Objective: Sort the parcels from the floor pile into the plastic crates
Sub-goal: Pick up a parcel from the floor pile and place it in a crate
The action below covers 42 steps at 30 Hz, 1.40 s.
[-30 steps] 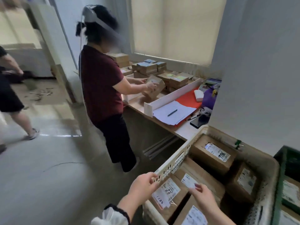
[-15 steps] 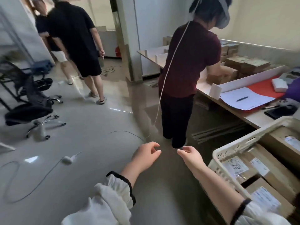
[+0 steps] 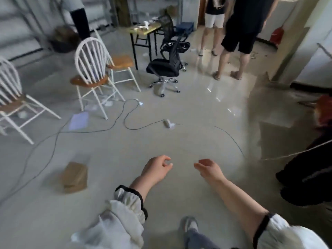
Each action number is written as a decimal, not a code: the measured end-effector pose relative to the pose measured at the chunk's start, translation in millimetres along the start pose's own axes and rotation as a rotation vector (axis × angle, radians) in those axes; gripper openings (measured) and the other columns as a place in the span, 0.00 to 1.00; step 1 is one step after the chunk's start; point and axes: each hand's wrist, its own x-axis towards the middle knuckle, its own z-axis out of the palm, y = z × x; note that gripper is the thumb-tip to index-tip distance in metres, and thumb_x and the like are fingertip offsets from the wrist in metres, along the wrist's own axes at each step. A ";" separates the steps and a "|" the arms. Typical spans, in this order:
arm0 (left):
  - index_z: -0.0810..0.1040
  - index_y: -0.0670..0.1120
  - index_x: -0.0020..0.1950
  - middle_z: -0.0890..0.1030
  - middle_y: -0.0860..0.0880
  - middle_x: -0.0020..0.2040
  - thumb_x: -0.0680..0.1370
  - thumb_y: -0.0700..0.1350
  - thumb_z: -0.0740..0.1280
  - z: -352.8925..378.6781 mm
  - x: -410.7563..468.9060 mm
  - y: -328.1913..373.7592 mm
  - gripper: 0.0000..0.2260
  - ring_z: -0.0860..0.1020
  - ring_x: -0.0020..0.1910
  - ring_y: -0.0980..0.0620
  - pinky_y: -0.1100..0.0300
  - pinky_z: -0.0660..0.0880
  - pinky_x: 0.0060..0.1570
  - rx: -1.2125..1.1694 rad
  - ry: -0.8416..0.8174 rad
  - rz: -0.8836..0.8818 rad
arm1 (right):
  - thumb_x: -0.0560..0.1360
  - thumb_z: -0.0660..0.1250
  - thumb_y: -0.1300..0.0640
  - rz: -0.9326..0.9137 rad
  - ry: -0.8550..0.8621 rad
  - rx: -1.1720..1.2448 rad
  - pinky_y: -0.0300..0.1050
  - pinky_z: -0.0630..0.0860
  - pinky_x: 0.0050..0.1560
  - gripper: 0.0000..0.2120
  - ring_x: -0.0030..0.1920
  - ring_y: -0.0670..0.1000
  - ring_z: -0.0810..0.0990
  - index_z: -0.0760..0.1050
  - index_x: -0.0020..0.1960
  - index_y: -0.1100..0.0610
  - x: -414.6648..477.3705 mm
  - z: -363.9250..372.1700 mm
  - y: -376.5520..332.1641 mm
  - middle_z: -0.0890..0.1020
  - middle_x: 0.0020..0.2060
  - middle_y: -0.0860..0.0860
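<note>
On a glossy grey floor in a cluttered workroom, seen from the head camera, a person sorting parcels stands with both arms stretched forward and low, sleeves pushed back to the elbows. The left hand and the right hand hang near each other above bare floor. Both are empty and relaxed, fingers loosely curled with nothing in them.

One brown cardboard parcel lies flat on the floor to the person's left, well apart from either hand. The frame is blurred there, so it may be a single box or two stacked. No plastic crate shows in this view, and neither does the main pile, so how much has been sorted cannot be read from here. By the look of it the person is between loads, with at least this parcel left to collect.

Beyond the hands a dark cable snakes across the floor past a white spindle-back chair and a black office chair. Two onlookers stand by the doorway at the back. The person's own shoe shows at the bottom edge.
</note>
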 end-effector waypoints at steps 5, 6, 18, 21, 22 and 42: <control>0.78 0.48 0.61 0.81 0.48 0.54 0.77 0.50 0.67 -50.2 -4.4 -71.4 0.14 0.79 0.54 0.49 0.58 0.75 0.55 -0.097 0.182 -0.276 | 0.74 0.69 0.57 -0.081 -0.242 -0.119 0.35 0.64 0.31 0.17 0.44 0.52 0.74 0.76 0.61 0.61 38.0 82.3 -45.8 0.76 0.39 0.52; 0.78 0.48 0.61 0.81 0.49 0.55 0.76 0.50 0.67 -59.6 -5.7 -83.7 0.14 0.79 0.54 0.48 0.57 0.76 0.54 -0.108 0.219 -0.329 | 0.74 0.69 0.57 -0.090 -0.296 -0.140 0.36 0.64 0.31 0.16 0.44 0.52 0.74 0.76 0.60 0.62 46.7 99.4 -52.9 0.76 0.40 0.53; 0.77 0.47 0.63 0.78 0.52 0.47 0.78 0.50 0.66 -111.4 -20.3 -157.0 0.15 0.76 0.43 0.53 0.64 0.71 0.43 -0.334 0.532 -0.763 | 0.75 0.67 0.57 -0.178 -0.722 -0.450 0.40 0.68 0.35 0.07 0.44 0.55 0.77 0.76 0.52 0.59 118.3 226.6 -134.9 0.79 0.44 0.55; 0.76 0.48 0.63 0.77 0.52 0.49 0.78 0.51 0.65 -108.2 -29.3 -177.4 0.15 0.77 0.45 0.52 0.64 0.71 0.44 -0.387 0.541 -0.867 | 0.75 0.66 0.58 -0.184 -0.798 -0.512 0.42 0.68 0.37 0.04 0.42 0.55 0.77 0.76 0.46 0.59 118.9 259.9 -145.2 0.78 0.41 0.56; 0.76 0.48 0.63 0.78 0.51 0.50 0.78 0.51 0.65 -108.1 -31.4 -185.6 0.15 0.77 0.47 0.51 0.63 0.72 0.45 -0.399 0.546 -0.904 | 0.75 0.66 0.58 -0.175 -0.833 -0.524 0.42 0.68 0.37 0.04 0.41 0.55 0.76 0.76 0.45 0.58 118.7 272.4 -147.3 0.77 0.40 0.56; 0.77 0.47 0.61 0.79 0.48 0.56 0.78 0.50 0.63 -210.0 172.3 -572.8 0.14 0.78 0.52 0.48 0.59 0.74 0.49 -0.504 0.521 -1.043 | 0.74 0.63 0.59 -0.166 -0.802 -0.571 0.46 0.66 0.40 0.11 0.40 0.54 0.74 0.71 0.33 0.57 252.4 682.7 -160.0 0.76 0.38 0.56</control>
